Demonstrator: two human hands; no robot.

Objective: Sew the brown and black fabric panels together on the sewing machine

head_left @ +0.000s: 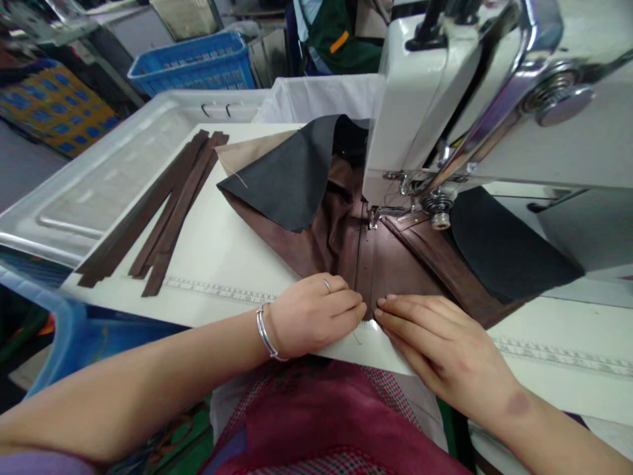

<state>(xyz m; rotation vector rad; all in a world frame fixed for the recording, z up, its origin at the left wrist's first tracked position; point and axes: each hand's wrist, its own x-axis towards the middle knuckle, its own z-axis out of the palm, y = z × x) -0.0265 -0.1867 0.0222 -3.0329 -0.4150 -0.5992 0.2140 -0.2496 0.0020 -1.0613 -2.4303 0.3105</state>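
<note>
A brown leather piece (410, 267) with a seam down its middle lies under the presser foot (373, 218) of a white sewing machine (405, 112). My left hand (316, 313), with a ring and a silver bangle, has its fingers curled and pinched on the leather's near edge, left of the seam. Just right of the seam, my right hand (440, 336) rests on the same edge with fingers stretched out flat. Black flaps (287, 175) of the piece fold up on the left and right. What lies beneath my palms is hidden.
Several dark brown strips (173, 204) lie on the white table (227, 251) at left, near a printed ruler scale (212, 288). Beyond stand a clear plastic tray (99, 178) and a blue basket (198, 63). A person in green (346, 39) is at the back.
</note>
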